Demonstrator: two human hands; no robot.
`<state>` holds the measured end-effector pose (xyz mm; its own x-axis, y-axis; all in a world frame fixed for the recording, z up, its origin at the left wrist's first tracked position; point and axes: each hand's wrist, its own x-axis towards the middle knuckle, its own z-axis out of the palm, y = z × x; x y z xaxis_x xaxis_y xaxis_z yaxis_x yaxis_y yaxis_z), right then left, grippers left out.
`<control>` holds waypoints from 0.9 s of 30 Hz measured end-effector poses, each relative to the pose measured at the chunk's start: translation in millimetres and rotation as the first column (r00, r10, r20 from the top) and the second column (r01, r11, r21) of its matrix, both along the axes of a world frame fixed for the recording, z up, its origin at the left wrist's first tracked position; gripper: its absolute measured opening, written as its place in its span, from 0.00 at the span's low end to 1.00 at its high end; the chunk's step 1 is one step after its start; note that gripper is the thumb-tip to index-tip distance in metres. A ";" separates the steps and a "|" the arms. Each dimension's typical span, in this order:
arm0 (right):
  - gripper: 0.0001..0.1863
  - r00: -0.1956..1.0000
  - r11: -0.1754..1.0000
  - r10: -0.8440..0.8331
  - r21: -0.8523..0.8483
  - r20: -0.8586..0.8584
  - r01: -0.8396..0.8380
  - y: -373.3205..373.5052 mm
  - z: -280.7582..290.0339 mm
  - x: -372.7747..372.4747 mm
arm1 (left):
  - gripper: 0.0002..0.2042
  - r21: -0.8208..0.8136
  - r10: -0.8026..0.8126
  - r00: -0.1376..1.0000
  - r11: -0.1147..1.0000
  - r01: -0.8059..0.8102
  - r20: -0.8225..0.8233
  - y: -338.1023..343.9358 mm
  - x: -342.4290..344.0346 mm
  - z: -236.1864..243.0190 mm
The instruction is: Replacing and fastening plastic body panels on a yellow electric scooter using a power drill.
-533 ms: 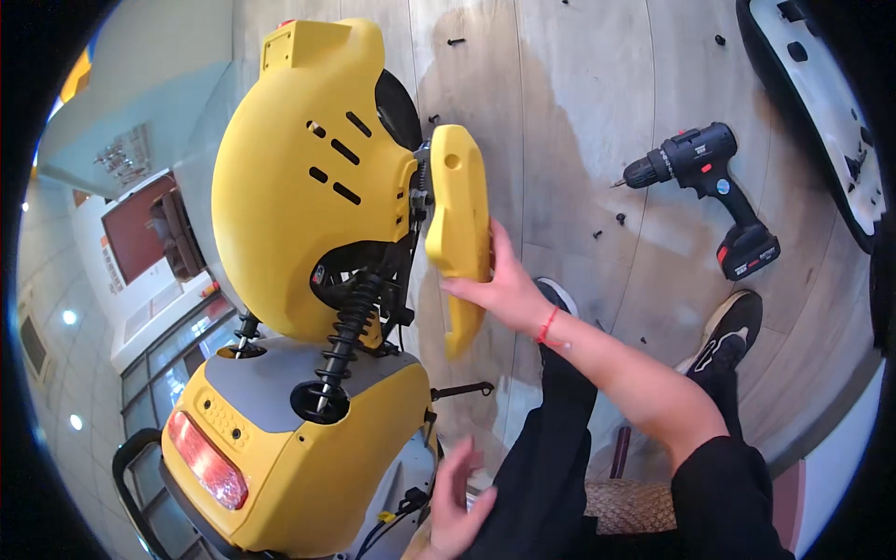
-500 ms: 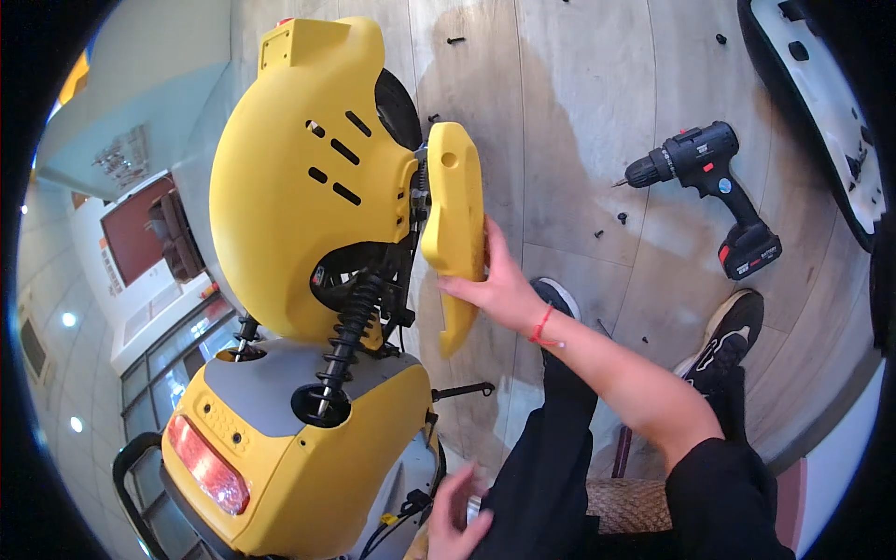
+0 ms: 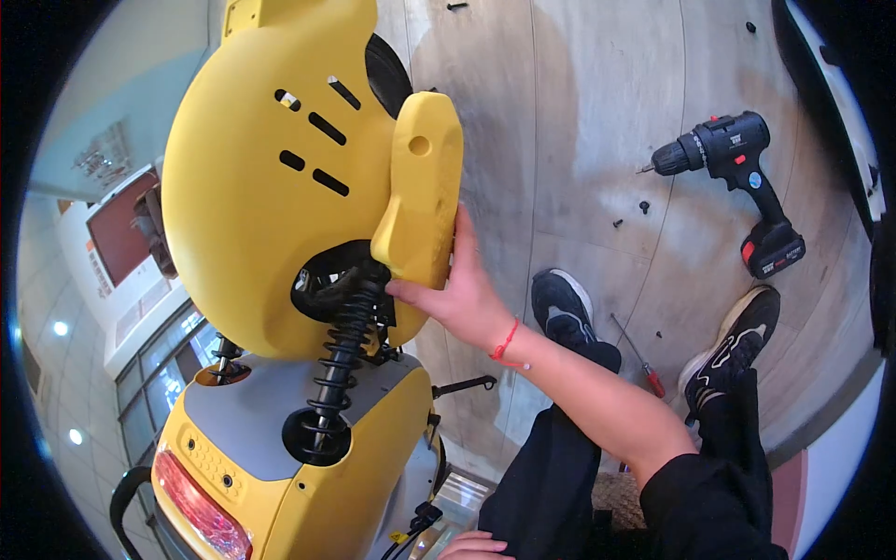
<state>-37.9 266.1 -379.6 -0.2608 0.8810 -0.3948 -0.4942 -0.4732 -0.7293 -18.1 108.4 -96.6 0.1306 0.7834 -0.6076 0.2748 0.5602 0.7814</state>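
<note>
My right hand (image 3: 457, 289) grips a long yellow plastic cover (image 3: 425, 177), thumb on the near side and fingers behind its right edge. The cover lies against the right side of the rounded, slotted yellow mudguard (image 3: 252, 187) of a scooter. Next to my thumb is a black coil-spring shock absorber (image 3: 341, 350), running down into the yellow and grey body (image 3: 364, 457). At the lower edge my left hand (image 3: 474, 544) shows only in part, fingers extended beside my dark trouser leg and holding nothing visible. Part of a black tyre (image 3: 386, 73) shows behind the mudguard.
On the wood-look floor to the right lies a black cordless drill (image 3: 723, 154). Loose screws (image 3: 644, 206) are scattered near it. A red-handled screwdriver (image 3: 651, 378) lies between my shoes. A dark-edged panel (image 3: 821, 103) stands far right. A red tail light (image 3: 198, 509) is low left.
The yellow cover has moved left against the mudguard and shock absorber, still in my right hand. My left hand has dropped toward the lower edge. The view has shifted, bringing the screwdriver into sight.
</note>
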 end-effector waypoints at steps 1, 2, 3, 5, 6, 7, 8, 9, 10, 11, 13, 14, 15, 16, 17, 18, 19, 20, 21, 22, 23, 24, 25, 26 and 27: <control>0.58 0.999 0.999 0.031 0.008 0.037 -0.032 -0.4 2.5 0.3 | 0.19 -0.003 0.000 1.000 1.000 0.000 0.003 -0.7 -2.6 0.9; 0.58 0.995 0.998 0.063 0.016 0.074 -0.064 -2.4 3.7 0.0 | 0.18 -0.008 0.026 1.000 1.000 -0.026 -0.004 -1.3 -5.0 2.0; 0.58 0.995 0.998 0.063 0.013 0.077 -0.064 -7.9 3.8 -1.4 | 0.17 -0.013 0.053 0.999 0.998 -0.053 -0.010 -2.2 -7.5 2.4; 0.58 0.993 0.996 0.083 0.021 0.080 -0.085 -18.1 5.2 -2.9 | 0.17 0.001 0.062 0.998 0.998 -0.062 -0.001 -4.2 -10.5 1.4; 0.58 0.993 0.996 0.084 0.022 0.082 -0.086 -20.2 5.0 -2.9 | 0.17 0.014 0.071 0.997 0.997 -0.071 0.006 -5.3 -11.6 0.8; 0.57 0.991 0.995 0.097 0.020 0.089 -0.099 -20.4 5.9 -2.0 | 0.17 0.014 0.071 0.997 0.997 -0.071 0.010 -6.1 -13.2 0.6; 0.57 0.989 0.994 0.110 0.018 0.095 -0.112 -20.4 6.1 -1.9 | 0.17 0.019 0.071 0.997 0.997 -0.072 0.014 -6.8 -14.7 0.4; 0.57 0.989 0.993 0.111 0.019 0.099 -0.113 -20.2 5.6 -2.5 | 0.17 0.024 0.072 0.997 0.997 -0.072 0.018 -7.8 -16.1 0.3; 0.57 0.990 0.992 0.128 0.009 0.060 -0.129 -20.1 4.9 -4.4 | 0.17 0.024 0.073 0.997 0.997 -0.074 0.019 -9.5 -17.5 0.6; 0.57 0.989 0.990 0.144 0.000 0.021 -0.144 -19.7 4.3 -6.2 | 0.17 0.023 0.081 0.997 0.996 -0.081 0.017 -11.3 -18.9 1.1; 0.57 0.988 0.989 0.149 0.012 0.030 -0.149 -18.4 2.2 -8.0 | 0.17 0.026 0.091 0.996 0.995 -0.092 0.020 -12.5 -20.8 0.9; 0.58 0.988 0.988 0.151 0.022 0.037 -0.152 -17.3 0.6 -8.1 | 0.17 0.022 0.094 0.995 0.995 -0.095 0.023 -11.7 -21.4 1.3; 0.58 0.988 0.988 0.152 0.025 0.041 -0.153 -16.0 -1.3 -8.7 | 0.17 0.018 0.096 0.995 0.995 -0.097 0.026 -11.3 -21.4 0.8; 0.57 0.983 0.983 0.181 0.007 -0.003 -0.181 -15.9 -2.8 -10.7 | 0.17 0.018 0.096 0.995 0.995 -0.097 0.026 -11.5 -21.6 0.7; 0.56 0.977 0.978 0.208 -0.010 -0.049 -0.208 -15.4 -4.2 -11.8 | 0.17 0.023 0.094 0.995 0.995 -0.095 0.026 -11.3 -21.6 0.4; 0.56 0.977 0.979 0.205 -0.011 -0.050 -0.206 -14.0 -5.8 -11.9 | 0.17 0.028 0.091 0.996 0.995 -0.092 0.025 -10.9 -21.6 0.2; 0.56 0.976 0.977 0.211 0.011 -0.050 -0.211 -12.1 -7.6 -11.3 | 0.17 0.026 0.086 0.996 0.996 -0.087 0.025 -10.3 -21.3 -0.2; 0.56 0.975 0.976 0.216 0.032 -0.051 -0.214 -10.7 -8.4 -10.4 | 0.17 0.031 0.083 0.996 0.996 -0.083 0.028 -9.6 -20.7 -0.7; 0.56 0.977 0.978 0.208 0.030 -0.052 -0.207 -9.5 -7.1 -8.5 | 0.17 0.035 0.078 0.997 0.996 -0.079 0.030 -8.7 -20.2 -1.3; 0.56 0.972 0.974 0.227 0.007 -0.068 -0.227 -7.8 -3.8 -5.9 | 0.17 0.031 0.070 0.997 0.997 -0.071 0.027 -7.9 -19.6 -0.9; 0.56 0.966 0.969 0.243 -0.016 -0.086 -0.246 -6.8 -2.4 -4.2 | 0.16 0.021 0.060 0.998 0.998 -0.061 0.030 -7.5 -18.9 -0.5; 0.56 0.968 0.972 0.233 -0.021 -0.091 -0.236 -7.3 -4.1 -4.0 | 0.16 0.011 0.049 0.998 0.999 -0.050 0.033 -7.0 -18.2 -0.4; 0.56 0.968 0.969 0.245 -0.006 -0.047 -0.245 -8.0 -6.0 -4.9 | 0.16 0.003 0.037 0.999 0.999 -0.037 0.032 -6.4 -19.3 -0.2; 0.56 0.967 0.967 0.255 0.007 -0.003 -0.255 -8.1 -7.2 -5.2 | 0.16 0.003 0.029 0.998 1.000 -0.029 0.054 -6.3 -20.5 -0.8; 0.56 0.970 0.970 0.243 -0.002 -0.007 -0.243 -8.2 -7.2 -4.8 | 0.15 0.003 0.021 0.997 1.000 -0.021 0.076 -6.3 -21.8 -1.4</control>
<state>-42.7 257.9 -386.8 -0.4694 0.7900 -0.3944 -0.3689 -0.5813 -0.7253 -39.8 102.1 -98.0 0.1600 0.7889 -0.5933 0.2025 0.5620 0.8020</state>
